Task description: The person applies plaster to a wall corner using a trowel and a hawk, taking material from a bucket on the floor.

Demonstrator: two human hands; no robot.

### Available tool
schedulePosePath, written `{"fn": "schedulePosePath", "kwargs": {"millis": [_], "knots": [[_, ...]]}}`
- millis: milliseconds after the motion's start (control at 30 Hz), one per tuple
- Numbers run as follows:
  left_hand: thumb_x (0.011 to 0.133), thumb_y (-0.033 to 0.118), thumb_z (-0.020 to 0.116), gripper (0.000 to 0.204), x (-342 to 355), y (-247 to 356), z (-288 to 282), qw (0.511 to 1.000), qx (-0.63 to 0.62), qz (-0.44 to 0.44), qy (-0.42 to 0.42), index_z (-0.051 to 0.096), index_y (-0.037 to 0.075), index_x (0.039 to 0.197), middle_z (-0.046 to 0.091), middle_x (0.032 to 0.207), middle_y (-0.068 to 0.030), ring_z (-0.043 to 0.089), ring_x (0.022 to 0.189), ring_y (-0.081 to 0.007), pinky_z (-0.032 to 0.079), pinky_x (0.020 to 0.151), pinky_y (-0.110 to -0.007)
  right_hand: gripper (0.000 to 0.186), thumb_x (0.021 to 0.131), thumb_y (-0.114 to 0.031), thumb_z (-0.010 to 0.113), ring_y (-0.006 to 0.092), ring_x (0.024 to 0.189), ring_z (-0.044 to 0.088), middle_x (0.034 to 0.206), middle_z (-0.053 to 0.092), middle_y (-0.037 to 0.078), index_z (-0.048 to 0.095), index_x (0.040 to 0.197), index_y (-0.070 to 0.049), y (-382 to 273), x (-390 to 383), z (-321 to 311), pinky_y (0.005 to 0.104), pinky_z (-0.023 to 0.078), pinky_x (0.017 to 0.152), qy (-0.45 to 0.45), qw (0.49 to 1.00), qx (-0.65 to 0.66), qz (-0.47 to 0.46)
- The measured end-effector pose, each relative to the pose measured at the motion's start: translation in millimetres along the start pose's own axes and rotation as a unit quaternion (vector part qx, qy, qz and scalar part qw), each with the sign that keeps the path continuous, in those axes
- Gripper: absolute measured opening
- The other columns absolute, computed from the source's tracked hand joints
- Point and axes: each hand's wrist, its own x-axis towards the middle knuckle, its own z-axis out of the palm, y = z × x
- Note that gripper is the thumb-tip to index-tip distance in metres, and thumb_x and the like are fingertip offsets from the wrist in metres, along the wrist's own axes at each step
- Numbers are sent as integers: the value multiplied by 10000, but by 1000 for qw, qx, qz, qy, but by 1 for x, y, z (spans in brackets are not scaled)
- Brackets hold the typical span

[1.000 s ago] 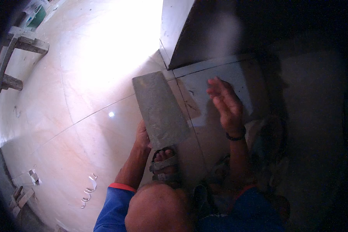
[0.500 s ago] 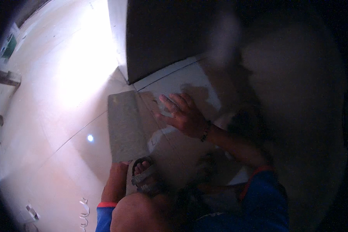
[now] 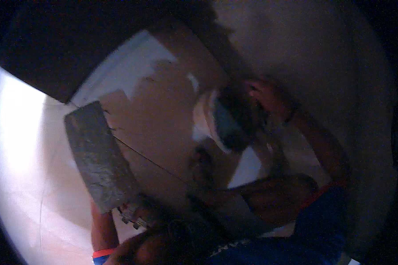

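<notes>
My left hand [image 3: 102, 212] is at the near end of a long, flat grey board [image 3: 97, 154] with a smeared surface. It is closed on that end, and most of its fingers are hidden beneath. My right hand [image 3: 272, 97] is stretched out to the right, in deep shadow, next to a round pale bucket [image 3: 203, 117] with a dark bluish inside. Its fingers are bent and look closed. Darkness and blur hide what they hold, if anything, and whether they touch the bucket's rim.
A large dark upright panel [image 3: 53, 44] stands at the far left, with bright light on the tiled floor [image 3: 22, 145] beside it. Wet-looking brown patches [image 3: 150, 119] spread over pale floor ahead. My sandalled foot [image 3: 135, 216] is near the board, and my bent leg [image 3: 278, 198] is at the right.
The view has swung right, so the panel and bright floor now lie further left. My right hand has gone from spread fingers over the floor beside the board to bent fingers beside the bucket.
</notes>
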Motion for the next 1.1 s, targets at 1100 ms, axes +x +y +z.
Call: {"fn": "schedulePosePath", "kwargs": {"millis": [1100], "knots": [[914,332,554,561,34,-20,21,962,175,-210,-9,404,-8,1334,485,1328,-159,534,1146,-320,451,961,-446,384,855,-214,636,336,892,605,1125,594,156,556,1212,-95,-126,-153,319,426,503,780,-269,919,237,166]]}}
